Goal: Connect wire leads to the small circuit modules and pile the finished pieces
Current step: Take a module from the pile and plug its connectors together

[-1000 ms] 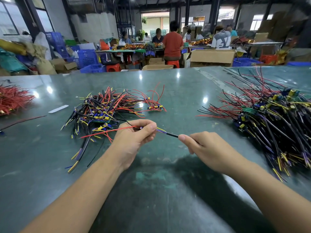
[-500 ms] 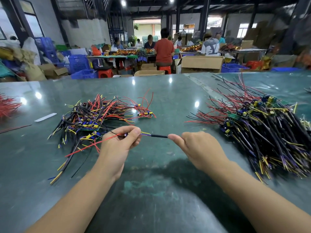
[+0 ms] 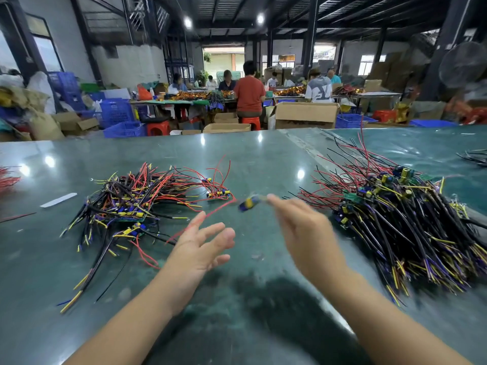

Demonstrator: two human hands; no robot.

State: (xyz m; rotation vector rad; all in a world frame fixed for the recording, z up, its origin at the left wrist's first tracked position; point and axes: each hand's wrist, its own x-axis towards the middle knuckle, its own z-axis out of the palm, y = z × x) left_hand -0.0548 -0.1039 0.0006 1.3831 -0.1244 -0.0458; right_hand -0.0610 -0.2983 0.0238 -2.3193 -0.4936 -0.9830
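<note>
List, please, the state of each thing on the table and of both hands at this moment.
Left hand: open, fingers spread, holding nothing.
Right hand: blurred; grip cannot be told.
Small module: blurred, off the table at the right fingertips, red lead trailing left.
Left pile: wired modules, loosely heaped.
Right pile: larger, heaped.
White strip: lying flat.

Left hand [image 3: 200, 248] spread, right hand [image 3: 303, 233] perhaps likewise

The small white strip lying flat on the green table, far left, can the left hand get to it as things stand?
Probably yes. The left hand is open and holds nothing, and the small white strip lies flat on bare green table, though the tangled wire pile sits between them.
</note>
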